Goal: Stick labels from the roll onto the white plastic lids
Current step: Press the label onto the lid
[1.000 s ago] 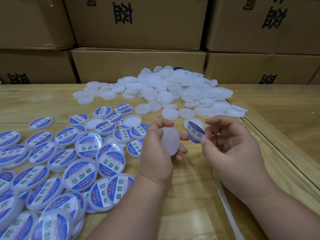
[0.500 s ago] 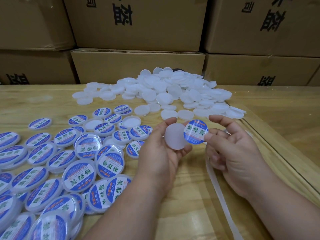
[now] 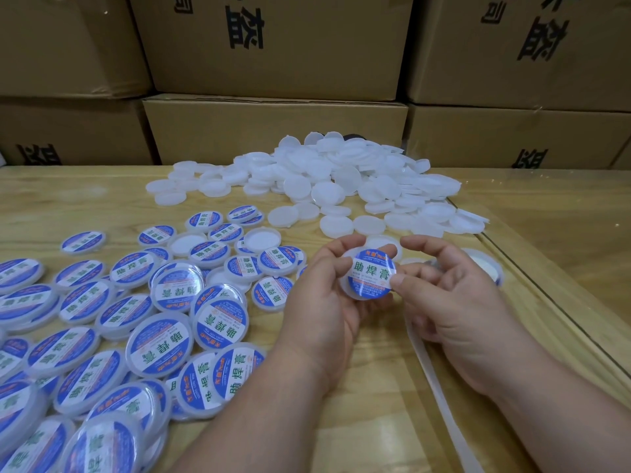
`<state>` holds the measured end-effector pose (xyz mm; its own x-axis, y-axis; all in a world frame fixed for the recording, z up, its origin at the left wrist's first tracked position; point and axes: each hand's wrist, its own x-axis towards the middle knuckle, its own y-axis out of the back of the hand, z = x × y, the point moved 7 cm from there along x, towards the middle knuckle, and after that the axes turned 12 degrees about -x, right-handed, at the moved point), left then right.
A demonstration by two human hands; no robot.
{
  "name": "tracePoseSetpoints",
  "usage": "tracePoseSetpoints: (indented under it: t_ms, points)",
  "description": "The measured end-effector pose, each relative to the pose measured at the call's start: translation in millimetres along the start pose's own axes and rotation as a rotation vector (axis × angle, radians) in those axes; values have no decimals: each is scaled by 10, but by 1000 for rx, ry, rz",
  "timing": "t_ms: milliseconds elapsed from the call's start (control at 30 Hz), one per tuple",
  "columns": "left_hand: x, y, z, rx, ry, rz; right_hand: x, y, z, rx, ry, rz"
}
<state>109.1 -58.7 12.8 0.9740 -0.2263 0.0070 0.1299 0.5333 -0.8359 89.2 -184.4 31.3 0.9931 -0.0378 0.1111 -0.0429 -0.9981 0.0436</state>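
Note:
My left hand (image 3: 322,302) holds a white plastic lid (image 3: 348,291) by its rim, thumb on top. A round blue-and-white label (image 3: 373,273) lies over the lid's face. My right hand (image 3: 454,302) pinches the label's right edge with thumb and forefinger. The label roll (image 3: 488,268) sits on the table just right of my right hand, partly hidden. A white backing strip (image 3: 440,397) trails from under that hand toward the bottom edge.
A heap of bare white lids (image 3: 341,186) lies at the back centre. Several labelled lids (image 3: 136,319) cover the table's left side. Cardboard boxes (image 3: 273,131) wall the back. A glass sheet's edge (image 3: 563,315) runs diagonally along the right.
The label, first held apart in my right hand, has moved left and now lies over the lid in my left hand. Both hands have risen slightly and come together.

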Motion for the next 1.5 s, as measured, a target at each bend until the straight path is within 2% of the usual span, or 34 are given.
tracePoseSetpoints:
  t_ms: [767, 1500]
  points:
    - [26, -19, -36, 200, -68, -66, -20, 4, -34, -34, 3, 62]
    - [25, -3, -18, 146, -34, -43, -18, -10, -51, -40, 21, 65]
